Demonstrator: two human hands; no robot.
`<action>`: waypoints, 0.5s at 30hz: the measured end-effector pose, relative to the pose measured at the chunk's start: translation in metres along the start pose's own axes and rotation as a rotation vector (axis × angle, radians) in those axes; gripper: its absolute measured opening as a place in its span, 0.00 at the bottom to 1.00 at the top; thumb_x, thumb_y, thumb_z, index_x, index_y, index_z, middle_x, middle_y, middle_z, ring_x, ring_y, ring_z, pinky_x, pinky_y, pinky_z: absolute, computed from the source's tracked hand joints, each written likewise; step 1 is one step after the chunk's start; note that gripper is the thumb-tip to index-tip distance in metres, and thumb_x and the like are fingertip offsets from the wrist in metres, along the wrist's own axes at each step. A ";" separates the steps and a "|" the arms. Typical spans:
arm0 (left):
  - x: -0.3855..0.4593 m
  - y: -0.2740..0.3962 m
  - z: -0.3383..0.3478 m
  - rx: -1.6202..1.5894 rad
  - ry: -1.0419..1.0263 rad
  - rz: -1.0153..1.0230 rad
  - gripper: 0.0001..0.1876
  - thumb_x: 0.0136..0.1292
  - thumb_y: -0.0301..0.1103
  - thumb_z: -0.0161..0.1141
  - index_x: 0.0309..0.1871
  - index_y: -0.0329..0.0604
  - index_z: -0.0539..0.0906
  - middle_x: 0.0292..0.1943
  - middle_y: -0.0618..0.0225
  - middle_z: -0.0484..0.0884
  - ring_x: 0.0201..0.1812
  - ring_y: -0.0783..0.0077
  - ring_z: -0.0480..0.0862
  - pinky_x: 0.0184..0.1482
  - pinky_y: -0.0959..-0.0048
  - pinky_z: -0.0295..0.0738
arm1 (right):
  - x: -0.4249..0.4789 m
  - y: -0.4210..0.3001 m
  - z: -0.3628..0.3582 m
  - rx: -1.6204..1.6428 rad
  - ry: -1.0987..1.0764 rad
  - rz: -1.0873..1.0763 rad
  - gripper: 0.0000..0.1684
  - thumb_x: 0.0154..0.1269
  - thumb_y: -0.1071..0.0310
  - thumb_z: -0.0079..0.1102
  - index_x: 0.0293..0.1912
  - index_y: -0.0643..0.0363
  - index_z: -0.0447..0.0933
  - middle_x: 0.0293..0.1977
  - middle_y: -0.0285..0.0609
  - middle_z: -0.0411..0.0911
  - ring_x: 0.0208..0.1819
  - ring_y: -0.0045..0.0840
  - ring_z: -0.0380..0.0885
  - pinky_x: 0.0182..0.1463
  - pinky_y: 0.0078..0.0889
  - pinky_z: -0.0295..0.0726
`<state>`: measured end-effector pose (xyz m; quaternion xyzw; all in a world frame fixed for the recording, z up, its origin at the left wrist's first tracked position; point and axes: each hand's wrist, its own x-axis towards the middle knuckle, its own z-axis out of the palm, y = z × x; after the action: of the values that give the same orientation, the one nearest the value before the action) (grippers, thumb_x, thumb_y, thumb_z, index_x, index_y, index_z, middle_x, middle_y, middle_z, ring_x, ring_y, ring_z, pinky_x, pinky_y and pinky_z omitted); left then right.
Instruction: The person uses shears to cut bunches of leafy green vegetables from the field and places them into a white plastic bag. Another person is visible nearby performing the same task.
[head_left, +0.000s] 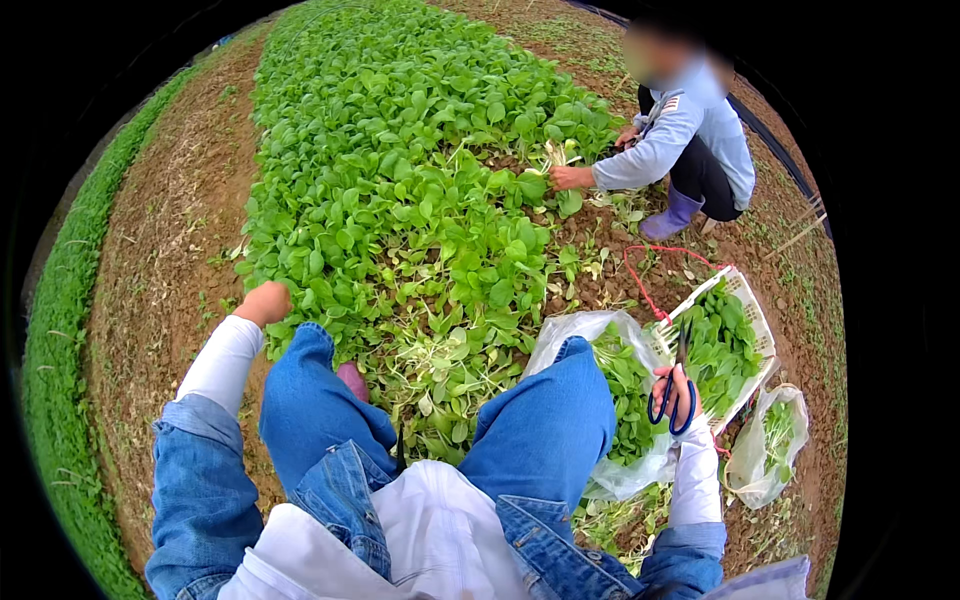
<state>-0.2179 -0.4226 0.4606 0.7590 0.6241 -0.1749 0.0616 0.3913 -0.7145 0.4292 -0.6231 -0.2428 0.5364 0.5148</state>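
My left hand (266, 302) is at the left edge of the bed of leafy green plants (352, 225), its fingers bent and turned away, so what they hold is hidden. In my right hand (690, 394) are scissors with dark blue handles (682, 349), their blades pointing up the picture. They hang over the edge between an open clear plastic bag (559, 330) of cut greens (626, 382) and a white plastic basket (761, 322) filled with leafy greens (720, 337). Cut and pale leaves (435, 360) lie on the soil between my knees.
A co-worker (697, 135) squats at the upper right, holding a bunch of plants (556, 157). A red cord (637, 281) is tied to the basket. A smaller plastic bag (750, 457) with greens stands right of my arm. A bare soil path (169, 247) runs along the left.
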 end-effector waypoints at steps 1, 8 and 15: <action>0.010 0.021 -0.015 -0.004 0.067 0.036 0.12 0.50 0.39 0.53 0.32 0.42 0.79 0.33 0.53 0.79 0.37 0.54 0.78 0.40 0.62 0.73 | 0.000 -0.016 -0.001 0.054 0.009 -0.053 0.27 0.65 0.46 0.34 0.43 0.61 0.66 0.19 0.35 0.68 0.17 0.18 0.65 0.20 0.20 0.67; 0.116 0.143 -0.058 -0.098 0.243 0.324 0.14 0.53 0.41 0.56 0.26 0.38 0.79 0.24 0.55 0.79 0.27 0.57 0.78 0.31 0.64 0.73 | 0.063 -0.090 0.141 0.908 -0.237 -0.216 0.28 0.63 0.44 0.37 0.45 0.61 0.66 0.30 0.39 0.65 0.29 0.23 0.62 0.32 0.25 0.65; 0.288 0.112 0.049 0.007 -0.012 0.409 0.12 0.51 0.38 0.57 0.32 0.38 0.80 0.32 0.55 0.79 0.37 0.56 0.78 0.39 0.63 0.73 | 0.182 -0.056 0.289 0.853 -0.301 0.063 0.29 0.63 0.43 0.34 0.47 0.60 0.64 0.28 0.38 0.65 0.27 0.22 0.62 0.29 0.23 0.63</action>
<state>-0.0726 -0.1955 0.3026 0.8691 0.4560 -0.1654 0.0966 0.1958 -0.4287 0.4339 -0.2774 -0.0533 0.6886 0.6678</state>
